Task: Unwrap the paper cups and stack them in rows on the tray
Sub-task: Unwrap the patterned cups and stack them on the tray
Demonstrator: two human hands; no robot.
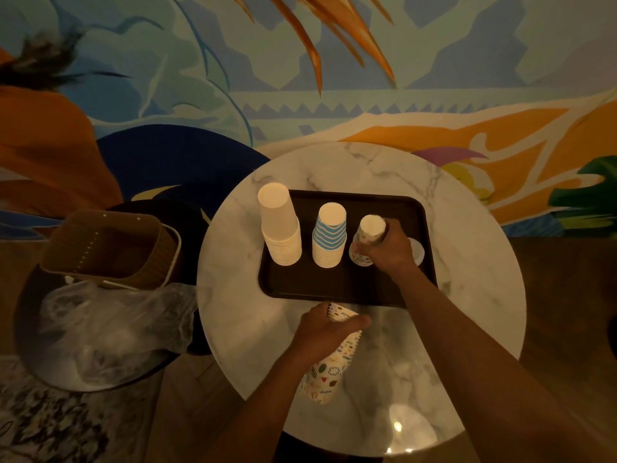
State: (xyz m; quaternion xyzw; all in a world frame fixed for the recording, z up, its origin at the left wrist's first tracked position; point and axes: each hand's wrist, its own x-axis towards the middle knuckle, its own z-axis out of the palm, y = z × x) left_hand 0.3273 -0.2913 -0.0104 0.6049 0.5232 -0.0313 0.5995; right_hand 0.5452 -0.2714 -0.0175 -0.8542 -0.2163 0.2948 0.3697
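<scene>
Round marble tabletop (467, 295); dark tray (334, 289) sits on its far half.

Long patterned cup stack (329, 372): off the tray, tilted over the tabletop just short of the tray's near rim. The left grip (329, 332) is wrapped around its upper end.

On the tray, all upside down: tall plain white cup stack (280, 228) at left, blue-striped cup stack (329, 238) just beside it, short patterned cup stack (369, 232) at right. The right grip (389, 248) has its fingers curled round that short one.

Risks, my reading: the tilted stack is held at one end only, so loose cups could slide out. A careless right wrist could topple the striped stack nearby.
</scene>
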